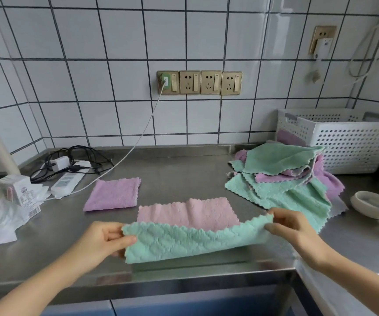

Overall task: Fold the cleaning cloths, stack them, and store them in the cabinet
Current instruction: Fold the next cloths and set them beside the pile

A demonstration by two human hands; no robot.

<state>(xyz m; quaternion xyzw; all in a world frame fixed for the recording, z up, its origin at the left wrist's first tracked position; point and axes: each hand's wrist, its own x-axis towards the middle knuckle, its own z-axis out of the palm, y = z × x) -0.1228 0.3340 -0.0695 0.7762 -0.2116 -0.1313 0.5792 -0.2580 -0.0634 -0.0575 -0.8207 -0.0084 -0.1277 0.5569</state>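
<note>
While both hands pinch the cloth (pixel 190 236) above the counter (pixel 184 174), left grip (pixel 106 238) and right grip (pixel 286 226) hold opposite corners.

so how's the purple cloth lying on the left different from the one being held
The purple cloth is folded into a compact square, lying flat on the counter untouched. The held cloth is wider, only half folded, green side toward the camera, pink inside, with the left hand and right hand pinching its near corners. Both share scalloped edges and quilted texture.
</note>
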